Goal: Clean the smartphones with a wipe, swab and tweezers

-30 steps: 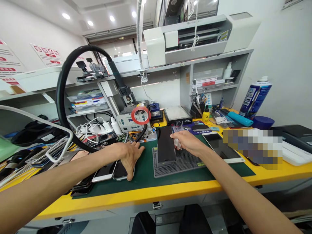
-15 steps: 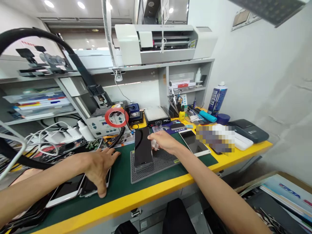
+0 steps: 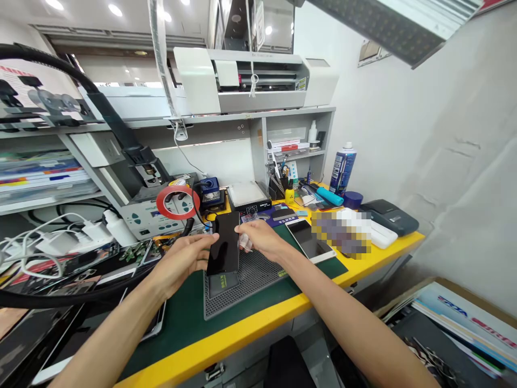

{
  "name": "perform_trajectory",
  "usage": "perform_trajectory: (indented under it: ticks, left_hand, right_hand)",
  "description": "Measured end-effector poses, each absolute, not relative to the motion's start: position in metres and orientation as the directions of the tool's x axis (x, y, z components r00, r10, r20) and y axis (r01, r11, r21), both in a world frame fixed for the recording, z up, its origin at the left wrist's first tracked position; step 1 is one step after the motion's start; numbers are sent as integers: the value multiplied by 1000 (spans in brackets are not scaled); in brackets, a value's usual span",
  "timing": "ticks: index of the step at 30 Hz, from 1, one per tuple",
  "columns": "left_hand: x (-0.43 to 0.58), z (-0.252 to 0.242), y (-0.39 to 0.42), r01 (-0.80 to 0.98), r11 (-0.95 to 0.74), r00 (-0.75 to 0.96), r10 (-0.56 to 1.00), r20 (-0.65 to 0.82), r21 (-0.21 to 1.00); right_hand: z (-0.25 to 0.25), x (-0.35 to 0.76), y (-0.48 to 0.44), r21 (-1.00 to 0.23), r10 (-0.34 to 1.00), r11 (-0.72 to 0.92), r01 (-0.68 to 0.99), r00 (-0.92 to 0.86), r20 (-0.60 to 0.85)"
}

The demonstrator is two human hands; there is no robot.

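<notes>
A black smartphone (image 3: 224, 245) is held up over a grey perforated mat (image 3: 258, 280), its dark screen facing me. My left hand (image 3: 188, 256) grips its left edge, thumb on the front and fingers behind. At the upper right edge, my right hand (image 3: 258, 237) pinches the phone between thumb and fingers. A crumpled whitish piece (image 3: 245, 242), perhaps tissue or film, shows under the right fingers. Beneath the phone, a dark flat rectangle (image 3: 222, 284) with yellowish print lies on the mat. Right of the mat rests a white-framed tablet (image 3: 311, 240).
A roll of red tape (image 3: 177, 202) hangs before a grey control box (image 3: 139, 218). More phones and tablets (image 3: 92, 323) lie at the left. A yellow bottle (image 3: 290, 195), blue spray can (image 3: 342, 170) and black case (image 3: 390, 216) stand at the right. A black hose (image 3: 105, 108) arches overhead.
My left hand has left the devices at the left and taken hold of the phone's left edge. The phone is raised, uncovering the dark rectangle below. The camera view has turned slightly right.
</notes>
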State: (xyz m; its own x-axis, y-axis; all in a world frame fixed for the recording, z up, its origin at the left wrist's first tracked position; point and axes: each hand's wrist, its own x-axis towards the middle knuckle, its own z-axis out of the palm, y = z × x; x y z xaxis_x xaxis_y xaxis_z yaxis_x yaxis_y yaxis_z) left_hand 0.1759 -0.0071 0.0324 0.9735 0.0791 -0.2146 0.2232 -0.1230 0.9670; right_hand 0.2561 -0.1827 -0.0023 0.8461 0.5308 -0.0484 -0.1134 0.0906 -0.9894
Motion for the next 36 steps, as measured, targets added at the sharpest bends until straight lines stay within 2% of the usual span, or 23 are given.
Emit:
perform_trajectory:
  ticks: [3,5,8,12,19,24,27,36]
  left_hand:
    - [186,21,-17,252,100,963,74,-260,963]
    - [190,18,-21,268,180,953,94,-287,946]
    - [193,17,-25,280,234,946,98,-309,931]
    - [192,15,-19,218,293,954,137,-267,931]
    - [188,13,-3,134,422,944,220,-245,897]
    - [186,13,-3,194,518,940,144,-308,833]
    - [186,11,-2,214,532,948,90,-306,819]
    - [184,9,5,310,581,951,-193,-242,753]
  right_hand:
    - [-2,257,-184,-985,516,126,-115,856,-34]
    - [0,256,-186,-983,517,139,-122,855,-33]
    - [1,256,-186,-978,541,149,-144,840,-41]
    - [-1,260,-186,-968,565,170,-183,823,-56]
    - [-2,266,-193,-962,428,234,-143,903,-30]
    - [0,265,-192,-964,381,188,-189,919,-106]
    - [0,263,-189,-952,376,214,-218,918,-125]
    - [2,255,-183,-956,400,226,-185,913,-83]
